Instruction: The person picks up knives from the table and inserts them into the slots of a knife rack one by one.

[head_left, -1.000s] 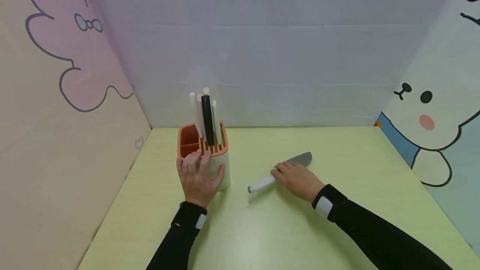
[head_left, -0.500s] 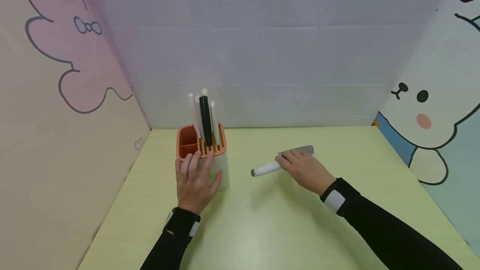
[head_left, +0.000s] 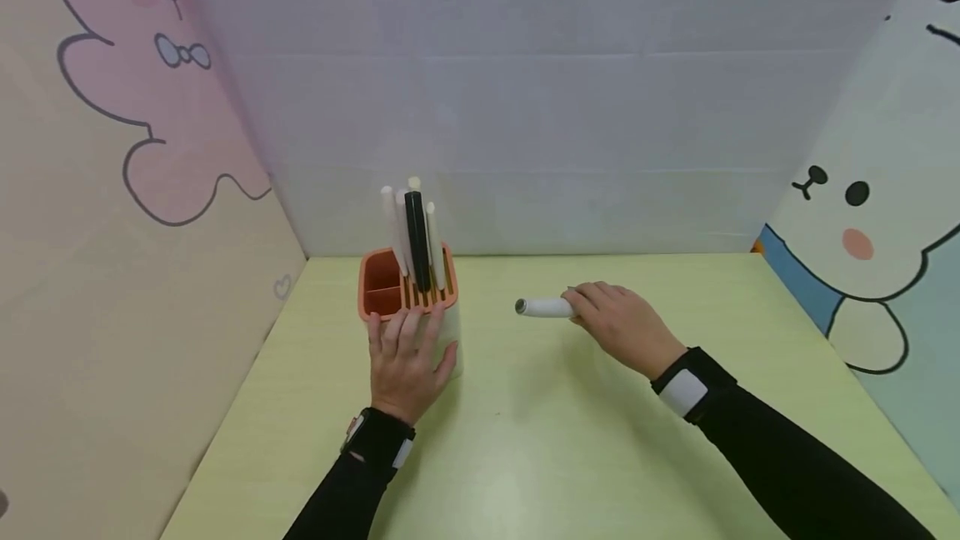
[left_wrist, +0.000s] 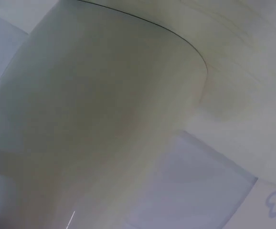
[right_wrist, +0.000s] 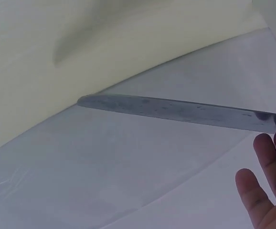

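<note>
A kitchen knife (head_left: pixel 545 307) is raised above the table, held by my right hand (head_left: pixel 626 327) where the white handle meets the blade. Its handle points left; in the head view my hand hides most of the blade. The right wrist view shows the metal blade (right_wrist: pixel 176 110) side-on, with the fingertips (right_wrist: pixel 248 183) near its base. My left hand (head_left: pixel 408 365) rests against the near side of a white knife block (head_left: pixel 453 332) with an orange top, fingers spread and thumb towards its right side. The block's pale wall (left_wrist: pixel 104 95) fills much of the left wrist view.
Several white-handled utensils (head_left: pixel 436 248) and a black-handled one (head_left: pixel 417 240) stand in the block's slots. Left of them are open orange compartments (head_left: pixel 381 273). A light green table (head_left: pixel 540 457) lies beneath, with walls (head_left: pixel 525 107) at the back and both sides.
My right hand has lifted the knife off the table and turned it, its handle now nearly level and its blade pointing away. The left hand has stayed against the block, shifting only slightly.
</note>
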